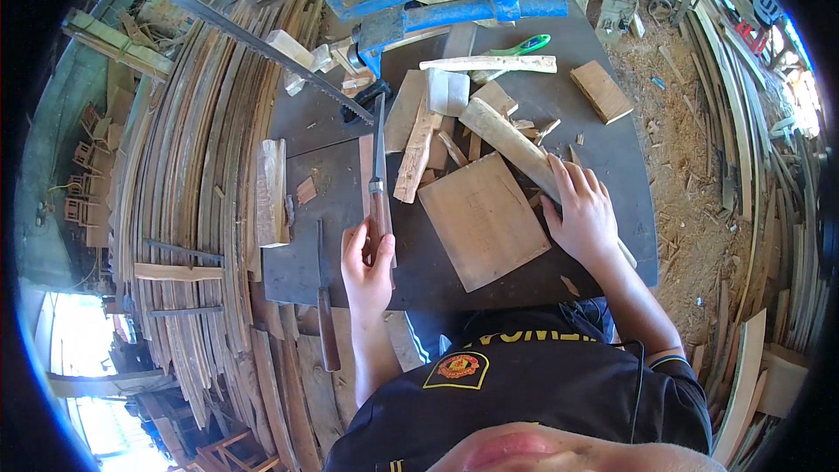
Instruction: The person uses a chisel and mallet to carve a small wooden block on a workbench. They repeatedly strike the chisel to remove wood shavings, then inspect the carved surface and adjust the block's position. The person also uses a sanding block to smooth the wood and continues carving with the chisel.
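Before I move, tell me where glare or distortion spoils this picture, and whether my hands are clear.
Head view: glare washes out the bright opening at lower left; head view: the long planks at left bend toward the rim, and the corners go black; head view: your left hand and right hand look reasonably sharp.

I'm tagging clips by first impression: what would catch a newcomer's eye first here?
Probably the bright blue metal frame at the far side of the dark table, and the long saw blade slanting in from the upper left. Next, the square wooden board, flanked by the left hand holding a narrow-bladed tool and the right hand resting on a thick wooden stick.
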`<action>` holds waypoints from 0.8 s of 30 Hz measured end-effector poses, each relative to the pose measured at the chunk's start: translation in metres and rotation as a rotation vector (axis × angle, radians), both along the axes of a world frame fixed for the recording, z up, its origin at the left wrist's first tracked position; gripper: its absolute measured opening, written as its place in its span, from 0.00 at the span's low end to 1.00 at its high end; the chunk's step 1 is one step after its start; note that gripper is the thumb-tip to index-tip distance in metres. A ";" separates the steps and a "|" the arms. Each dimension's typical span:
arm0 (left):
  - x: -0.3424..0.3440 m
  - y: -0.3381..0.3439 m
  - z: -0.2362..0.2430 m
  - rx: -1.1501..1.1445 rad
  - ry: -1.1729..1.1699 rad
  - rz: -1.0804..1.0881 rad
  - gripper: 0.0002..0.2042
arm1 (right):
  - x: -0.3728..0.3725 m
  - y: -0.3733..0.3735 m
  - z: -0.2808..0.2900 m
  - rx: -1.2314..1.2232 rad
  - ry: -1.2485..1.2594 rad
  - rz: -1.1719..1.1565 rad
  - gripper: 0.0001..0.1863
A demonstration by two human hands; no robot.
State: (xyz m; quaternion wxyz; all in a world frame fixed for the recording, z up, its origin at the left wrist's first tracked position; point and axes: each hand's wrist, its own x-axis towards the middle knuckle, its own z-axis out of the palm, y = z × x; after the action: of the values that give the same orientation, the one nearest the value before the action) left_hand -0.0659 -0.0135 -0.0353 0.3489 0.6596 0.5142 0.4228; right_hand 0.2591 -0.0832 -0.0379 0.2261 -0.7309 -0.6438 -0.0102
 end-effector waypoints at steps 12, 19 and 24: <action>0.005 0.013 0.014 0.168 0.299 0.031 0.12 | 0.000 0.000 0.000 -0.009 0.013 -0.005 0.35; -0.001 0.021 0.009 0.282 0.328 0.171 0.08 | 0.000 -0.001 -0.003 0.005 -0.011 0.007 0.36; 0.009 0.020 0.008 0.321 0.214 0.192 0.06 | 0.001 0.001 -0.010 0.015 -0.047 0.025 0.36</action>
State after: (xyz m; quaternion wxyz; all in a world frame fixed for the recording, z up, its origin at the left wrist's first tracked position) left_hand -0.0573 0.0069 -0.0268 0.1410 0.6959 0.5348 0.4581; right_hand 0.2598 -0.0825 -0.0480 0.2164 -0.7207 -0.6580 -0.0293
